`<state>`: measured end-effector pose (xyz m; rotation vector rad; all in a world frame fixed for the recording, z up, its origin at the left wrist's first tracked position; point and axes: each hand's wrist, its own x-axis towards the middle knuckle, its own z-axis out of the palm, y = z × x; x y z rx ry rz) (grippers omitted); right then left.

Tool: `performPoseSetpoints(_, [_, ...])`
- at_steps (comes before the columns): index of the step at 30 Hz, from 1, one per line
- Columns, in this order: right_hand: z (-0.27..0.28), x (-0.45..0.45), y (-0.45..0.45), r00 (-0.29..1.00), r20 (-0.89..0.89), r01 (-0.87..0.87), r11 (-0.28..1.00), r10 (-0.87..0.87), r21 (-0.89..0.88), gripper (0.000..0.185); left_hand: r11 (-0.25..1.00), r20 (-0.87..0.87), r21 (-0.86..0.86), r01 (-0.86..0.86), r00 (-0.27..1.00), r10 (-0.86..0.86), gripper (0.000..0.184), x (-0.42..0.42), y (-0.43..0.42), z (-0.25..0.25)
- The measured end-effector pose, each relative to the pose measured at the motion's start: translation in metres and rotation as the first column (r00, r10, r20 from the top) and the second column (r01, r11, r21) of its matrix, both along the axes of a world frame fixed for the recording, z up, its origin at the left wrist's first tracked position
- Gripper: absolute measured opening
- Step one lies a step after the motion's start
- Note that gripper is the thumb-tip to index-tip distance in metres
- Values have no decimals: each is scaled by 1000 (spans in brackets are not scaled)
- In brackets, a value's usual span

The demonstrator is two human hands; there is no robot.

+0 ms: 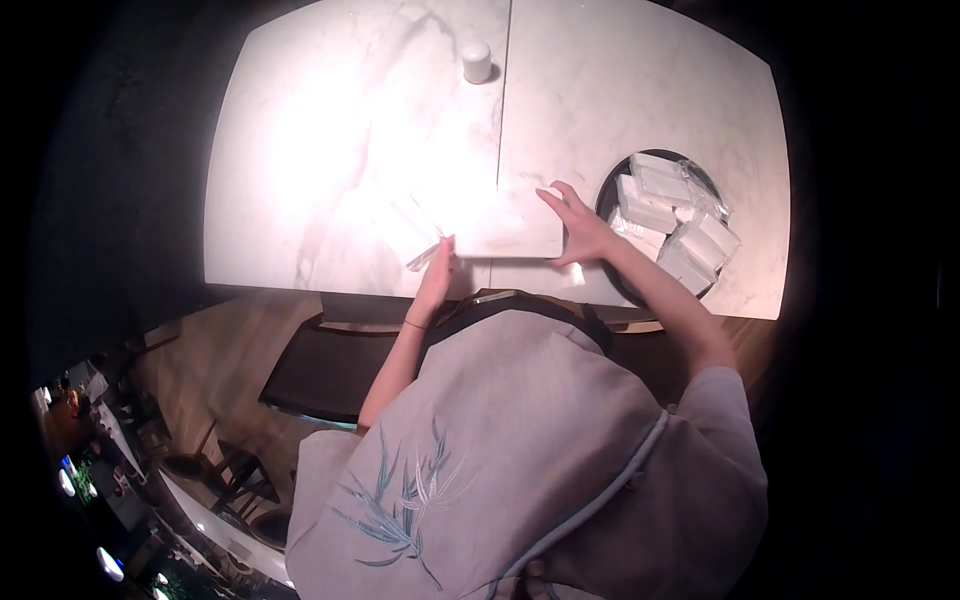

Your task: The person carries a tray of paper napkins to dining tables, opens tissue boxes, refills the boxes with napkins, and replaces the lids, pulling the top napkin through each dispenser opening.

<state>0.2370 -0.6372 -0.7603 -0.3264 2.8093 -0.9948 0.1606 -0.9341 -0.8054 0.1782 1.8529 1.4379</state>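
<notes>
A white rectangular block [510, 225], box-like in shape, lies at the near edge of the marble table between my two hands. My right hand [582, 228] grips its right end, thumb on the near side and fingers at the far corner. At the block's left near corner, the closed fingers of my left hand [435, 268] press against it. Just left of that hand is a white pack in clear wrap [408, 235], partly lost in glare. Bright light washes out the block's top, so its kind is hard to make out.
A round dark tray [612, 185] to the right holds several white packs in clear plastic [690, 245]. A small white cylinder [477, 62] stands towards the back of the marble table [650, 80]. A dark chair [325, 370] is below the table's left edge.
</notes>
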Motion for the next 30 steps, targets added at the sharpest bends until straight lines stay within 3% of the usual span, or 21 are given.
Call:
performPoseSetpoints(1, [-2, 0, -8, 992, 21, 129, 985, -127, -111, 103, 999, 15, 27, -48, 999, 47, 73, -2, -4, -5])
performPoseSetpoints(2, [-7, -1, -13, 967, 57, 255, 942, -249, -217, 99, 991, -6, 76, -108, 994, 108, 72, -6, 4, 28])
performPoseSetpoints(3, [-18, -10, -15, 812, 537, 534, 659, -228, -529, 85, 983, -25, 148, -108, 993, 113, 71, -13, 5, 31])
performPoseSetpoints(4, [-25, -14, -9, 510, 855, 789, 450, -97, -419, 79, 970, -44, 219, -106, 992, 119, 71, -23, 5, 31])
performPoseSetpoints(6, [-21, -12, -6, 214, 926, 949, 160, 311, -273, 78, 962, 14, 253, -99, 995, 99, 65, -33, 12, 35])
performPoseSetpoints(8, [-17, -7, -10, 147, 923, 967, 145, 355, -209, 79, 993, 50, 122, 10, 999, -16, 64, -36, 19, 41])
performPoseSetpoints(9, [-16, -5, -12, 81, 914, 980, 135, 398, -145, 80, 986, 45, 168, -12, 999, 4, 51, -37, 21, 41])
performPoseSetpoints(12, [-51, 8, -9, 145, 892, 979, 66, 429, -191, 85, 982, -41, 162, 100, 995, -95, 55, -28, 27, 57])
performPoseSetpoints(13, [-59, 13, -9, 136, 912, 980, 84, 387, -182, 92, 991, -347, 70, 113, 934, -82, 61, -27, 24, 25])
performPoseSetpoints(14, [-60, 16, -9, 136, 912, 980, 81, 388, -181, 92, 991, -346, 69, 116, 934, -86, 61, -26, 27, 29])
performPoseSetpoints(16, [-56, 19, -11, 121, 979, 982, 125, 167, -142, 91, 970, -777, -178, 165, 582, -241, 64, -23, 39, 49])
performPoseSetpoints(17, [-30, 17, -10, -16, 998, 982, 189, 55, 5, 76, 971, -799, -149, 189, 555, -231, 58, -22, 44, 57])
performPoseSetpoints(18, [-26, 19, -12, -16, 998, 983, 186, 55, 5, 76, 970, -800, -149, 192, 554, -232, 58, -24, 47, 61])
performPoseSetpoints(19, [-23, 21, -16, 229, 856, 957, 267, -464, -111, 67, 949, -832, -172, 266, 477, -284, 52, -27, 50, 64])
performPoseSetpoints(20, [-19, 23, -22, 421, 415, 906, 392, -806, -158, 60, 921, -858, -200, 335, 394, -330, 47, -30, 53, 66])
performPoseSetpoints(21, [4, 22, -34, 502, 171, 853, 452, -848, -261, 43, 935, -891, -146, 324, 367, -266, 29, -31, 59, 67])
performPoseSetpoints(22, [16, 20, -39, 499, 170, 854, 450, -850, -261, 43, 934, -892, -145, 327, 365, -267, 29, -34, 61, 65])
performPoseSetpoints(24, [31, 18, -46, 783, -359, 509, 855, -507, -97, 41, 893, -893, -171, 417, 317, -319, 18, -37, 64, 62])
performPoseSetpoints(25, [36, 19, -50, 850, -255, 456, 886, -461, -81, 39, 891, -893, -171, 420, 316, -320, 18, -36, 65, 61])
performPoseSetpoints(28, [18, 19, -50, 915, -231, 333, 942, -332, -34, 37, 902, -894, -144, 407, 338, -295, 10, -32, 70, 61])
performPoseSetpoints(30, [13, 18, -50, 906, -244, 342, 938, -347, -63, 27, 893, -888, -191, 407, 317, -334, 13, -30, 67, 61])
